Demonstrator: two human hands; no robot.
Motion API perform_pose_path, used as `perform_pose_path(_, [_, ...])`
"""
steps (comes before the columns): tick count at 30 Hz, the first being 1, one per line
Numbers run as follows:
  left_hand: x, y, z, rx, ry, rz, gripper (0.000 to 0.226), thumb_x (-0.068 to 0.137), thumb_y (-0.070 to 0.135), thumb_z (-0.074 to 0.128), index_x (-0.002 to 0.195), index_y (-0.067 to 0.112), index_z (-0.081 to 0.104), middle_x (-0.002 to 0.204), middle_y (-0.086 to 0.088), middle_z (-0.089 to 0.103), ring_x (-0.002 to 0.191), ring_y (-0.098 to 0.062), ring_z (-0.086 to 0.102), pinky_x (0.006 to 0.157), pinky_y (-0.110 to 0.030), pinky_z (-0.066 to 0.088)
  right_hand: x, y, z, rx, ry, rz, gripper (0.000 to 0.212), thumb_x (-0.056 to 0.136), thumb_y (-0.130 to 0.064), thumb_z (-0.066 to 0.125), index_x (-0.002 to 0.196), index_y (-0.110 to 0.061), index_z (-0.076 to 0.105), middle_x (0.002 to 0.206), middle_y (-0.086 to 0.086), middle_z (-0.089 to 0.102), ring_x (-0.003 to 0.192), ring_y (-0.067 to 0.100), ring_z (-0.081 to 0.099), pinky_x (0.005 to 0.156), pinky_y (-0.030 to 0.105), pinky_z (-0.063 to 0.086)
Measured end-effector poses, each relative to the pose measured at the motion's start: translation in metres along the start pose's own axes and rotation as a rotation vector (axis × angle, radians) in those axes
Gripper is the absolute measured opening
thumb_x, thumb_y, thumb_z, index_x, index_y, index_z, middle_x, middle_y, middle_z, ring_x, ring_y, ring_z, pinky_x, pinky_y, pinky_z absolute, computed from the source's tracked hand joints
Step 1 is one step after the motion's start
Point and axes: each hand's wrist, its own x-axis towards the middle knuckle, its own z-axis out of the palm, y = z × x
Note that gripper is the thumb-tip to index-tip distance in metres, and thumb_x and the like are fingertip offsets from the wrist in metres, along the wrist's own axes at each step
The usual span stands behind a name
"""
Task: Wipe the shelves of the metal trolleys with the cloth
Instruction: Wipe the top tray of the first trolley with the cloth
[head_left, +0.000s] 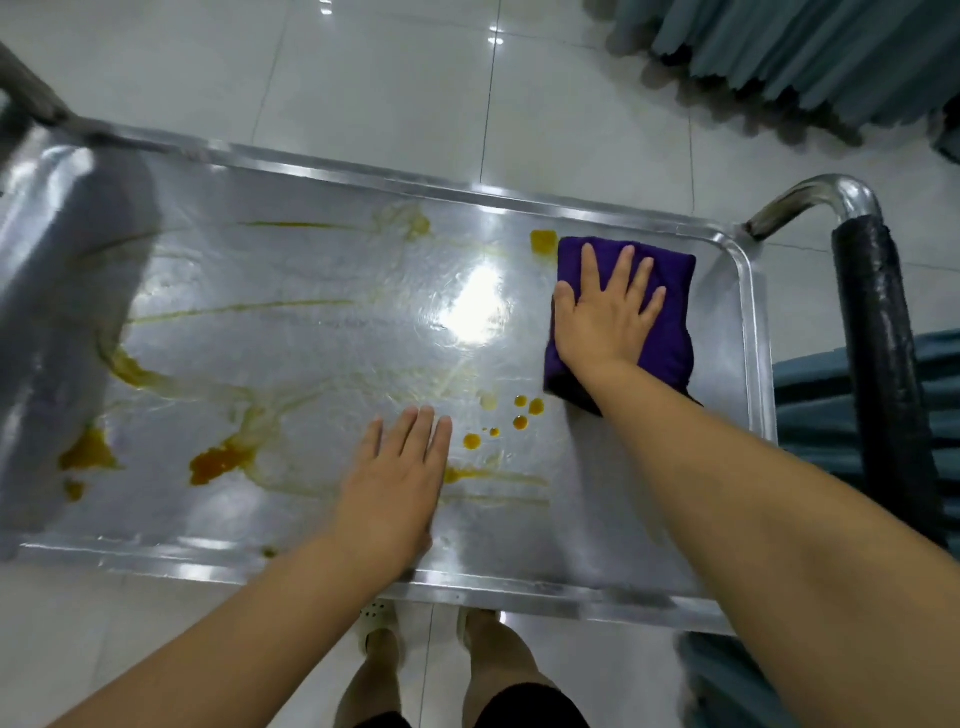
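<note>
A metal trolley's top shelf (322, 353) fills the middle of the head view, streaked and spotted with orange-brown sauce (218, 462). A folded purple cloth (670, 332) lies at the shelf's right end. My right hand (602, 317) presses flat on the cloth with fingers spread. My left hand (397, 478) rests flat on the bare shelf near the front rim, fingers straight and together, holding nothing. Small sauce drops (522, 421) sit between the two hands.
The trolley's handle (878, 332), wrapped in black, rises at the right end. Teal fabric (810, 57) hangs at the top right and more (810, 405) lies behind the handle. Glossy floor tiles (389, 83) surround the trolley. My feet (384, 629) stand below the front rim.
</note>
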Motion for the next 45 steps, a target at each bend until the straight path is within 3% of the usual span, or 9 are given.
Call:
perform_pose_path(4, [0.003, 0.001, 0.005, -0.015, 0.01, -0.006, 0.102, 0.091, 0.028, 0.056, 0.133, 0.006, -0.034, 0.157, -0.015, -0.02, 0.145, -0.029, -0.016, 0.116, -0.044, -0.007, 0.034, -0.01, -0.008, -0.024, -0.011, -0.068, 0.058, 0.1, -0.049, 0.019, 0.153, -0.032, 0.003, 0.161, 0.01, -0.006, 0.147, 0.03, -0.011, 0.116, 0.051, -0.009])
perform_pose_path(13, [0.005, 0.002, 0.006, -0.04, 0.015, 0.019, 0.099, 0.087, 0.024, 0.06, 0.148, 0.004, -0.015, 0.157, -0.017, -0.016, 0.145, -0.032, -0.012, 0.118, -0.04, -0.002, 0.014, 0.009, -0.01, -0.138, -0.046, -0.369, 0.057, 0.101, -0.05, 0.02, 0.152, -0.036, 0.002, 0.161, 0.006, -0.007, 0.147, 0.027, -0.011, 0.118, 0.049, -0.007])
perform_pose_path(18, [0.001, 0.0, 0.005, -0.054, 0.034, 0.054, 0.1, 0.084, 0.029, 0.063, 0.15, 0.004, -0.009, 0.157, -0.017, -0.01, 0.146, -0.033, -0.007, 0.119, -0.04, 0.005, -0.057, 0.027, 0.005, -0.135, -0.051, -0.352, 0.059, 0.099, -0.053, 0.019, 0.152, -0.036, 0.001, 0.161, 0.007, -0.008, 0.147, 0.027, -0.012, 0.118, 0.049, -0.008])
perform_pose_path(22, [-0.002, -0.003, 0.005, -0.062, 0.05, 0.086, 0.105, 0.08, 0.033, 0.069, 0.15, 0.005, -0.004, 0.158, -0.017, -0.007, 0.146, -0.033, -0.004, 0.119, -0.041, 0.009, -0.126, 0.034, 0.018, -0.144, -0.083, -0.313, 0.065, 0.09, -0.06, 0.003, 0.15, -0.038, -0.005, 0.161, 0.007, -0.008, 0.147, 0.027, -0.012, 0.118, 0.049, -0.009])
perform_pose_path(29, [-0.011, -0.017, 0.01, -0.062, 0.092, 0.151, 0.111, 0.079, 0.046, 0.068, 0.151, 0.008, -0.006, 0.159, -0.013, -0.009, 0.147, -0.029, -0.003, 0.119, -0.039, 0.009, -0.224, 0.023, 0.033, -0.107, -0.163, -0.233, 0.064, 0.086, -0.059, -0.004, 0.145, -0.037, -0.019, 0.159, 0.008, -0.018, 0.145, 0.028, -0.022, 0.114, 0.048, -0.017])
perform_pose_path(32, [-0.019, -0.038, 0.013, -0.01, 0.118, 0.113, 0.113, 0.076, 0.052, 0.068, 0.15, 0.008, -0.005, 0.158, -0.014, -0.004, 0.146, -0.029, 0.002, 0.118, -0.04, 0.01, -0.238, 0.011, 0.038, -0.053, -0.156, -0.188, 0.064, 0.088, -0.056, -0.001, 0.147, -0.034, -0.015, 0.159, 0.01, -0.015, 0.145, 0.031, -0.02, 0.112, 0.049, -0.018])
perform_pose_path(35, [-0.026, -0.054, 0.017, 0.017, 0.094, 0.088, 0.113, 0.074, 0.059, 0.066, 0.15, 0.009, -0.002, 0.157, -0.012, 0.001, 0.143, -0.03, 0.009, 0.114, -0.041, 0.015, -0.217, -0.005, 0.039, -0.074, -0.065, -0.17, 0.063, 0.092, -0.052, 0.008, 0.151, -0.032, 0.0, 0.161, 0.014, 0.0, 0.147, 0.035, -0.006, 0.114, 0.052, -0.01])
perform_pose_path(39, [-0.024, -0.053, 0.017, 0.003, 0.08, 0.105, 0.11, 0.075, 0.055, 0.067, 0.15, 0.009, 0.001, 0.156, -0.013, 0.002, 0.142, -0.032, 0.011, 0.114, -0.043, 0.019, -0.139, -0.033, 0.028, -0.093, -0.05, -0.09, 0.059, 0.099, -0.049, 0.017, 0.152, -0.033, -0.005, 0.16, 0.012, -0.01, 0.146, 0.033, -0.012, 0.116, 0.052, -0.01])
perform_pose_path(45, [-0.016, -0.055, 0.022, -0.021, 0.068, 0.074, 0.108, 0.08, 0.048, 0.066, 0.151, 0.01, -0.006, 0.158, -0.012, -0.006, 0.145, -0.03, 0.003, 0.118, -0.043, 0.01, -0.04, -0.057, 0.013, -0.08, -0.031, -0.071, 0.059, 0.101, -0.047, 0.019, 0.153, -0.032, -0.004, 0.161, 0.011, -0.009, 0.147, 0.031, -0.012, 0.117, 0.052, -0.008])
